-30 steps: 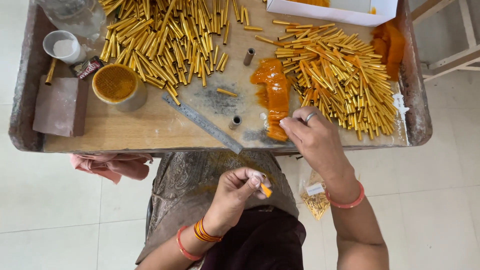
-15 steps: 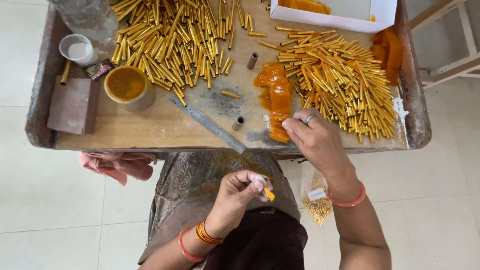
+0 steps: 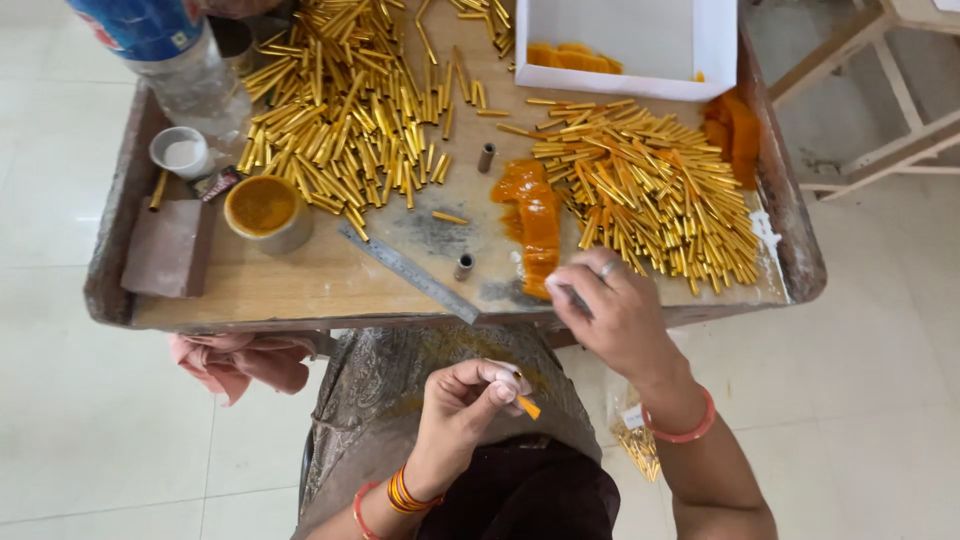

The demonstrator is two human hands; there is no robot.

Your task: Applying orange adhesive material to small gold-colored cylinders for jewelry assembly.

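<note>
Pale floor tiles surround the table (image 3: 300, 290). Held above the lap, an orange-tipped gold tube (image 3: 526, 404) sits in the left hand (image 3: 462, 400)'s narrow fingertip grip; the right hand (image 3: 612, 312) pinches a dark tool (image 3: 574, 297) touching the orange paste (image 3: 532, 222) at the table's near edge.

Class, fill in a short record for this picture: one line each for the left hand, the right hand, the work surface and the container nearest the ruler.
Left hand: left hand pinches a small gold tube above the lap.
Right hand: right hand holds a dark tool against the orange paste.
Work surface: wooden tray with heaps of gold tubes.
Container: cup of orange powder beside the metal ruler.
</note>
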